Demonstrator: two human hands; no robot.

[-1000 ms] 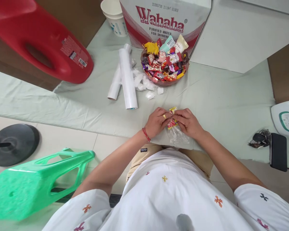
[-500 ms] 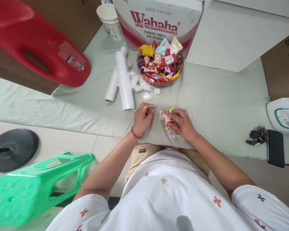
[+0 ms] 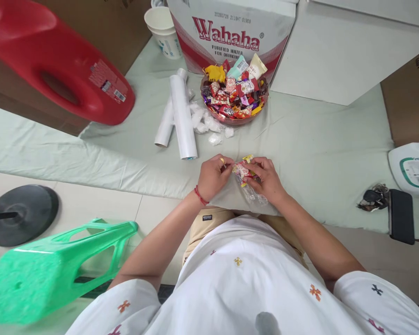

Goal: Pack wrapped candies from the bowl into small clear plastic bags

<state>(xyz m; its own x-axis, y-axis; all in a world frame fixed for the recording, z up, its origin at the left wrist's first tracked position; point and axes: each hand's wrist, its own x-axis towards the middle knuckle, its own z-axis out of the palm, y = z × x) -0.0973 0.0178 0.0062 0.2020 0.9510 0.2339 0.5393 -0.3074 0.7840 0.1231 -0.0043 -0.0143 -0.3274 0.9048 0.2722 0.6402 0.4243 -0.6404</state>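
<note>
Fingers of the right hand (image 3: pixel 268 179) are curled over a bundle of sweets (image 3: pixel 242 171), gripping it near the close edge of the cloth-covered tabletop (image 3: pixel 317 149); the left hand (image 3: pixel 212 176) has its thumb and forefinger drawn together at the bundle's left edge, though whether they pinch it or only touch it, I cannot tell. The sweets look gathered, but clear film (image 3: pixel 256 199) trails loosely below the right fingers, so I judge the bundle part-made, its plastic not yet snug around it. It lies under the right fingers and just to the right of the left fingertips

Ahead of the left fingers are crumpled plastic lumps (image 3: pixel 214 138), with a white roll (image 3: pixel 184 125) crossing another farther to the left. Beyond both sets of fingers stands a bowl (image 3: pixel 235 122) heaped with more sweets. Well to the right of the right fingers lie keys (image 3: pixel 373 196) beside a phone (image 3: pixel 401 216)
</note>
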